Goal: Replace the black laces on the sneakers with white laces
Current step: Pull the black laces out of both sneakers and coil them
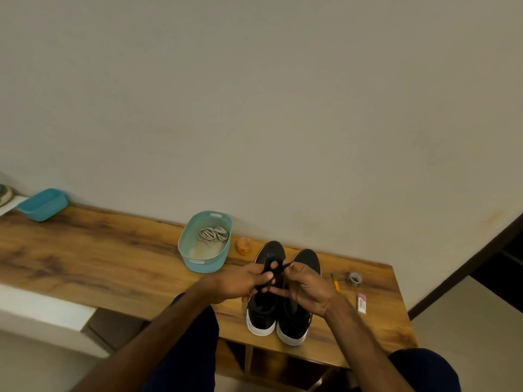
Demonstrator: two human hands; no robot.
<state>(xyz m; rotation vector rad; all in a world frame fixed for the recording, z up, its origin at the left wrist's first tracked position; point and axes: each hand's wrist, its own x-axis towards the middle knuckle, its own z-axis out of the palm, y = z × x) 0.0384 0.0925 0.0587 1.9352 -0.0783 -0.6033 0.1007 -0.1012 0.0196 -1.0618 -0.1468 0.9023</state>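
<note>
Two black sneakers with white soles stand side by side on the wooden bench, the left sneaker (261,309) and the right sneaker (294,321), toes toward the wall. Above them my left hand (240,281) and my right hand (308,290) both pinch a black lace (276,268), looped between the fingers. The hands hide the sneakers' tongues and eyelets. White laces (212,234) lie coiled inside a light teal oval basket (198,263) to the left of the sneakers.
A wooden bench (99,258) runs along a plain wall. On it are a blue tub (42,204) at far left, a small orange jar (244,246), a pencil (336,282), a tape roll (354,278) and an eraser (362,304). My knees sit below the bench's front edge.
</note>
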